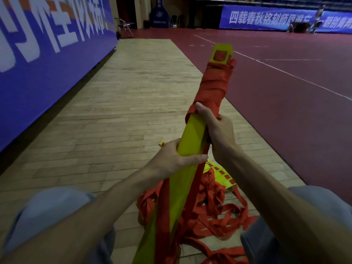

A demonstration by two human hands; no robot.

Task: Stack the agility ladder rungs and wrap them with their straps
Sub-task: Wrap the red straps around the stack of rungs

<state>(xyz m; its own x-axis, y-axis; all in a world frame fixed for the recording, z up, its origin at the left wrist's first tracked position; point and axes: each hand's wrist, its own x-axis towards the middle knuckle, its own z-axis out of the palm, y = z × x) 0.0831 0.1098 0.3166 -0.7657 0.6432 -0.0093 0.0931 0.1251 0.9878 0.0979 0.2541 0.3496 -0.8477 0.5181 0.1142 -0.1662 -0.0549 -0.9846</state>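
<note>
1. Nearest: loose red fabric straps point(215, 216) lie heaped and tangled on the wooden plank floor point(133, 92) between the person's knees. A few spare yellow rungs with red square patches point(221, 174) lie in the heap, just right of the stack.
2. The stack of flat yellow plastic rungs point(192, 138) rises out of that heap. Its long axis is diagonal: near end low by the person, far end up and away to the right. The held part is off the floor.
3. Left hand point(175, 159) is the nearer one. Its fingers point(196, 158) curl round the stack from the left, thumb across the top face. Reads as the anchor.
4. Right hand point(221, 130) sits just beyond, on the stack's right edge, clamped on it. Its thumb points up the axis, tip touching the near edge of the wrap. A red strap runs up that edge under the palm; can't tell if it's pinched too.
5. Wrapped red strap section point(213, 86) covers the far stretch. Only a short bare yellow tip point(222, 48) shows past it.
6. Judgement: the next turn lands on the person's side of the right thumb, along the axis, on bare yellow between the hands. The right hand is closer to the wrap edge, so it feeds while the left holds. Slack from the heap may snag.
</note>
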